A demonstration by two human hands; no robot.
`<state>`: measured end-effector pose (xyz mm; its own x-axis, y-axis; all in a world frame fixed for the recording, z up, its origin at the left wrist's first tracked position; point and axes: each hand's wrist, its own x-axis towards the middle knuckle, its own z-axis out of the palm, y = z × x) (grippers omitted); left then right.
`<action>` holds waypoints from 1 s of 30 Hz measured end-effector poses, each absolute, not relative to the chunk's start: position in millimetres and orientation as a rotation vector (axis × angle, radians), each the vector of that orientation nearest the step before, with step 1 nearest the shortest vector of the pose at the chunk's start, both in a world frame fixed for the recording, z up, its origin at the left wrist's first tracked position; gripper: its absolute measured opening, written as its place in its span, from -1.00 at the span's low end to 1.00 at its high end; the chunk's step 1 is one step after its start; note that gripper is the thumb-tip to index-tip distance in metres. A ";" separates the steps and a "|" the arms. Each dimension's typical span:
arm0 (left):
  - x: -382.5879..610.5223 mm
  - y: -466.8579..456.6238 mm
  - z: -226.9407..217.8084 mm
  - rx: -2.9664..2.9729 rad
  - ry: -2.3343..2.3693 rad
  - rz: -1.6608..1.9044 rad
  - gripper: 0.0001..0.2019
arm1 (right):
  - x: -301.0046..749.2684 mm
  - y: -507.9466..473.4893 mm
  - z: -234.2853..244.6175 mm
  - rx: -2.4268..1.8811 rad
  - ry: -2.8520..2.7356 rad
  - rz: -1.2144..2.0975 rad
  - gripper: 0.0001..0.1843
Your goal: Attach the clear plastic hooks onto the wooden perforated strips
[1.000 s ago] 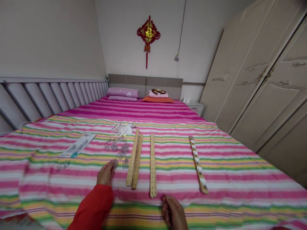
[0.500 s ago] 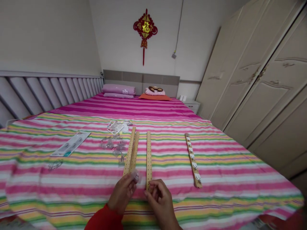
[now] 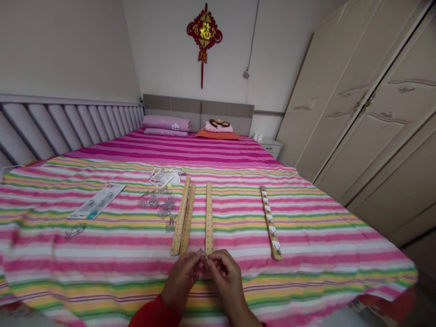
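Note:
My left hand (image 3: 184,274) pinches a small clear plastic hook (image 3: 201,252), mostly hidden by the fingers. The fingertips of my right hand (image 3: 226,274) meet it from the other side, closed on its edge. Just beyond my hands lies a single perforated wooden strip (image 3: 209,218). Two more wooden strips (image 3: 181,215) rest side by side to its left. Several clear hooks (image 3: 165,206) are scattered left of those. To the right is a wooden strip with white hooks (image 3: 270,222) set in a row along it.
Packaging cards (image 3: 166,177) are piled behind the clear hooks. A long blister pack (image 3: 98,200) and some thin wire pieces (image 3: 75,230) lie at left. Striped cloth (image 3: 313,240) covers the bed. A wardrobe (image 3: 368,104) stands at right, a padded rail (image 3: 68,122) at left.
My left hand has brought the clear plastic hook rightward to my right hand, which now grips it too. The view has shifted slightly.

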<state>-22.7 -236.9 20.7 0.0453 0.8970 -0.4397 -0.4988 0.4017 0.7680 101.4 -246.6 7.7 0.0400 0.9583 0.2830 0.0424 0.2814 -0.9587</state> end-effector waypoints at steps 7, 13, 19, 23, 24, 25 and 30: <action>-27.5 -243.2 16.0 0.995 1.223 1.156 -0.59 | 106.3 -238.8 8.1 -0.975 -1.009 1.303 -0.68; -34.3 -248.3 25.2 1.202 1.257 1.167 -0.63 | 115.8 -233.2 7.6 -0.989 -0.926 1.451 -0.60; -44.9 -240.4 22.6 1.225 1.421 1.328 -0.63 | 125.8 -227.9 3.0 -1.022 -0.986 1.557 -0.55; -44.7 -236.2 21.4 1.160 1.377 1.306 -0.54 | 127.9 -225.1 4.4 -1.026 -1.024 1.600 -0.55; -43.4 -235.9 20.5 1.112 1.363 1.308 -0.52 | 127.2 -225.1 4.4 -1.020 -1.003 1.600 -0.56; -41.9 -235.9 19.3 1.058 1.346 1.308 -0.50 | 125.9 -225.7 4.1 -1.013 -0.965 1.597 -0.57; -33.9 -238.5 9.6 0.883 1.266 1.184 -0.54 | 114.0 -235.8 -3.7 -0.956 -0.707 1.588 -0.63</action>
<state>-33.9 -238.5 9.6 -0.0841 0.9699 -0.2284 -0.1631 0.2127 0.9634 114.0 -235.8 -3.7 -0.0756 0.9738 -0.2144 -0.4926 -0.2235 -0.8411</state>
